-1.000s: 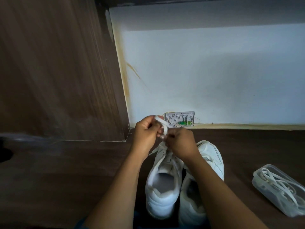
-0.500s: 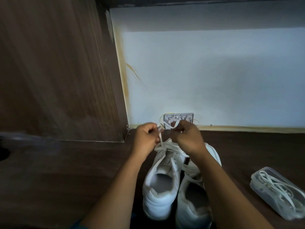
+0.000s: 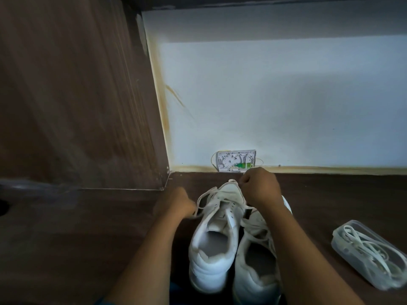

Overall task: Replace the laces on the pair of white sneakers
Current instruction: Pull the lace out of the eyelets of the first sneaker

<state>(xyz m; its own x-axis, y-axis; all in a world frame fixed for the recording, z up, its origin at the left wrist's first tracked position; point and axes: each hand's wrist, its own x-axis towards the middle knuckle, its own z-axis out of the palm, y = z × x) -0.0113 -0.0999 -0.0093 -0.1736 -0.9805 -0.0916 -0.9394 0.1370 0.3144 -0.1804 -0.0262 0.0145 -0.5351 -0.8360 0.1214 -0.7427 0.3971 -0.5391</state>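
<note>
Two white sneakers stand side by side on the dark wooden surface, toes toward the wall: the left sneaker (image 3: 211, 249) and the right sneaker (image 3: 255, 269), partly under my right forearm. My left hand (image 3: 174, 204) sits left of the left sneaker's toe and grips one end of its white lace (image 3: 203, 198), pulled sideways. My right hand (image 3: 261, 187) is fisted above the toe, pinching the other lace end. The fingertips of both hands are hidden.
A clear plastic box (image 3: 372, 254) holding several white laces lies at the right. A small white wall-mounted box (image 3: 236, 160) with green wiring sits at the base of the pale wall. A brown wooden panel (image 3: 77, 95) rises at the left.
My hands have separated: the left hand dropped down and left, pulling the lace out sideways, while the right hand moved right over the toe.
</note>
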